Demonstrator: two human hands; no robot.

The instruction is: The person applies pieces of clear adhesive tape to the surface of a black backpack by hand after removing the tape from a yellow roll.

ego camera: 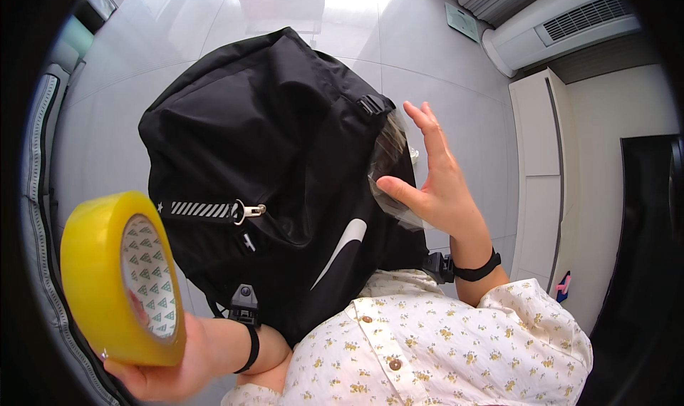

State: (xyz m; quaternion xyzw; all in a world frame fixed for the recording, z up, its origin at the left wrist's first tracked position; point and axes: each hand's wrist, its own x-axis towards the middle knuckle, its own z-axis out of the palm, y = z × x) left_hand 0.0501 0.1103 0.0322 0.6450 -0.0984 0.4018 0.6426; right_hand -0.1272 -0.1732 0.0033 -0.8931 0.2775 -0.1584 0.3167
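My left hand point(173, 371) grips a thick roll of yellowish clear packing tape point(91, 277) by its lower edge, with the printed cardboard core facing right. A black backpack point(230, 133) with a white swoosh lies against my front. It has a striped strap point(203, 209) with a metal clasp point(250, 211) and a black side buckle point(370, 105). By the bag's right side my right hand point(446, 192) is raised, fingers and thumb apart. A crumpled piece of clear film or tape point(393, 154) lies along the bag there, behind the thumb; whether it sticks to the hand I cannot tell.
Grey floor tiles point(465, 112) surround the bag. At right stand a white cabinet point(539, 122), a white air conditioner unit point(534, 42) and a black panel point(641, 219). A pale green scale-like square point(461, 22) is on the floor. Grey upholstery with a zipper point(43, 154) borders the left.
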